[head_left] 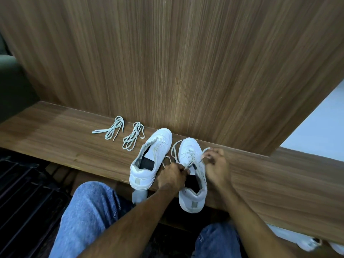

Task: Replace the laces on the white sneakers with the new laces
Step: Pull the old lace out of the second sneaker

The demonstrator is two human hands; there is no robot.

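At the shelf's near edge, the left hand (172, 175) and right hand (216, 164) each pinch the right sneaker's (191, 175) old lace (174, 148).

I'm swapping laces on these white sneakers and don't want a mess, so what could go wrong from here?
1. Both heels overhang the wooden ledge; tugging the lace with the left hand and right hand could tip the right sneaker off.
2. The left sneaker sits close beside your left hand and could get knocked off.
3. The pulled-out old lace may get mixed up with the new laces lying nearby.
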